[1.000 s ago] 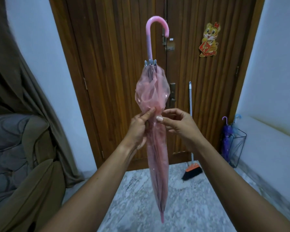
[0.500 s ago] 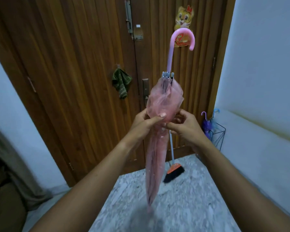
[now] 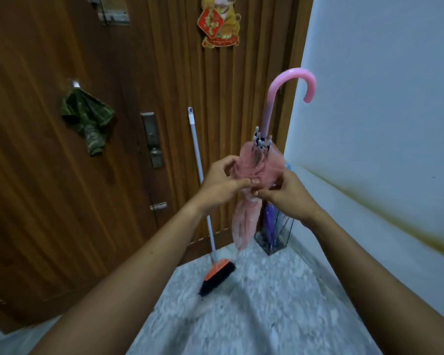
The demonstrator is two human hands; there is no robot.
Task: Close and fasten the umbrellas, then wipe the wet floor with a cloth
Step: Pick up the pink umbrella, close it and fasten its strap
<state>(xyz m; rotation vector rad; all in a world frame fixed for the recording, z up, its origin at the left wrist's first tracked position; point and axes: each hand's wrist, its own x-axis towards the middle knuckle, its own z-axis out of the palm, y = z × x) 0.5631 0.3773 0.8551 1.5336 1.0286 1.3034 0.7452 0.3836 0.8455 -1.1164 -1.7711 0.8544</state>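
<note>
A closed pink see-through umbrella (image 3: 244,221) hangs tip down in front of me, its pink hooked handle (image 3: 290,80) pointing up. My left hand (image 3: 221,183) grips the gathered canopy at mid height. My right hand (image 3: 287,193) pinches the canopy folds right beside it, fingertips of both hands almost touching. Whether a strap is in my fingers is hidden. A green patterned cloth (image 3: 87,119) hangs from a hook on the wooden door. A purple umbrella (image 3: 269,224) stands in a wire holder (image 3: 280,237) in the corner.
A broom (image 3: 208,226) with an orange and black head leans against the wooden door (image 3: 49,188). The white wall (image 3: 382,124) runs along the right. Marble floor (image 3: 254,316) lies below my arms. A tiger decoration (image 3: 219,20) is stuck on the door.
My view has swung right and down toward the corner. The umbrella has moved right with my hands, nearer the wire holder, and my fingers have shifted on the canopy folds.
</note>
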